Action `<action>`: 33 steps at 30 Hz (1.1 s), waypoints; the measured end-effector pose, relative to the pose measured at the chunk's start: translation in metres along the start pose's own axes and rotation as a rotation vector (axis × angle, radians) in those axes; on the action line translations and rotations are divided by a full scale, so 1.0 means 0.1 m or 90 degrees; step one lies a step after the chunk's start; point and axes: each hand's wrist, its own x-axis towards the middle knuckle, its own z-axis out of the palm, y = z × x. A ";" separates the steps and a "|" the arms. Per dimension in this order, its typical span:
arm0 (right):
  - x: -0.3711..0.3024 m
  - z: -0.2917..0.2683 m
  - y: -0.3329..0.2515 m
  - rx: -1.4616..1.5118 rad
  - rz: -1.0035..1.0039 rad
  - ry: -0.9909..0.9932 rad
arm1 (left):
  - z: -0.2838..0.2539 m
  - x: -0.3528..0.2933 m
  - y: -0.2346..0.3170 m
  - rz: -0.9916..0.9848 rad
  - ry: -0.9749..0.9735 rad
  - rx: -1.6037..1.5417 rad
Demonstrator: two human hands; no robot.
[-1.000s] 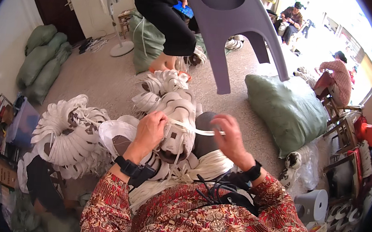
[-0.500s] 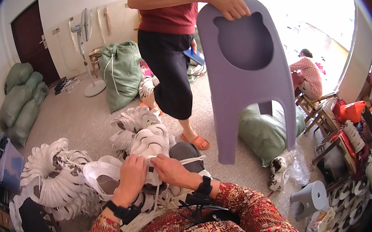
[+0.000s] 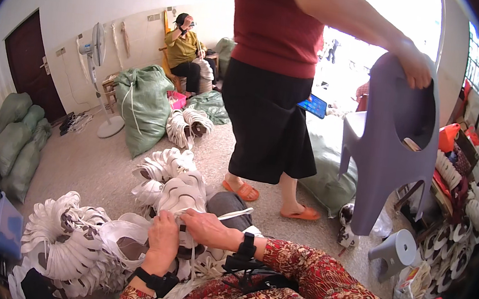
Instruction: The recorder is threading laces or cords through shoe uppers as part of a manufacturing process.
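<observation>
In front of my lap lies a row of white shoe uppers [image 3: 184, 190] nested in one another. My left hand [image 3: 162, 239] is closed, its thumb and fingers pinching the edge of the nearest upper. Close beside it, my right hand [image 3: 208, 229] also pinches that upper; the exact grip is partly hidden by the fingers. A white lace [image 3: 237, 213] sticks out to the right past the right hand. Dark bands with small devices sit on both my wrists. To the left, a big coil of nested white uppers [image 3: 70, 237] rests beside a single upper [image 3: 125, 238].
A person in a dark red top [image 3: 275, 30] stands ahead, gripping a grey plastic chair [image 3: 393, 154] and a phone [image 3: 313, 105]. Another person [image 3: 187, 50] sits at the back. Green sacks [image 3: 143, 107], a fan [image 3: 97, 47], a grey stool [image 3: 393, 251] and piled uppers [image 3: 457, 242] stand around.
The standing person has stepped to the right and swung the chair rightward and lower, uncovering the seated person at the back. My hands stay pinched on the same upper.
</observation>
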 end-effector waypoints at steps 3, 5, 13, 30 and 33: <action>0.01 0.04 -0.02 -0.038 -0.009 -0.014 | -0.02 -0.02 -0.09 0.018 0.001 -0.039; 0.04 0.09 -0.02 -0.063 -0.010 0.006 | -0.11 -0.05 -0.10 0.001 -0.004 -0.126; 0.21 0.19 -0.01 -0.133 0.039 0.059 | -0.16 0.04 -0.13 -0.013 0.067 -0.273; -1.35 -0.63 0.74 0.047 0.203 -0.227 | -0.13 -0.05 -0.24 -0.066 0.091 -0.371; -2.07 -0.73 1.33 -0.069 0.331 -0.304 | -0.15 -0.04 -0.18 -0.058 0.089 -0.354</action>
